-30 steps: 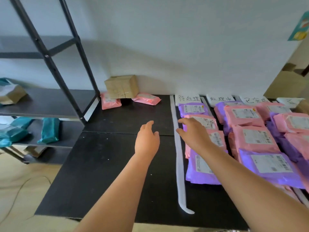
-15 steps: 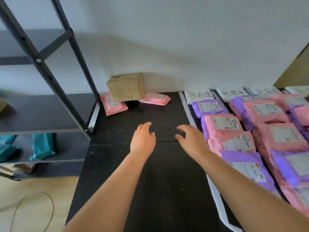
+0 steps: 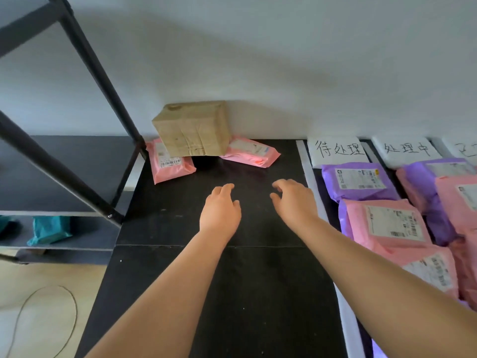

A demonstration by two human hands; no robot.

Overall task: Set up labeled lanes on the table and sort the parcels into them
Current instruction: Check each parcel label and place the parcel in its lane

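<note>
Parcel sorting room, black table (image 3: 232, 293) of pink and purple mailers (image 3: 387, 223), handwritten lane labels (image 3: 338, 151), metal shelving (image 3: 85, 55), cardboard box (image 3: 191, 127)

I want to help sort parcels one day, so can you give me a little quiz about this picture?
1. True or false: the left hand and the right hand each hold a parcel.
2. What colour is the parcel lying just below the leftmost label? A green, B purple, C pink.
3. Fill in: ___ pink parcels lie by the box.

Key: 1 false, both hands are empty. 2 B. 3 two.
</note>
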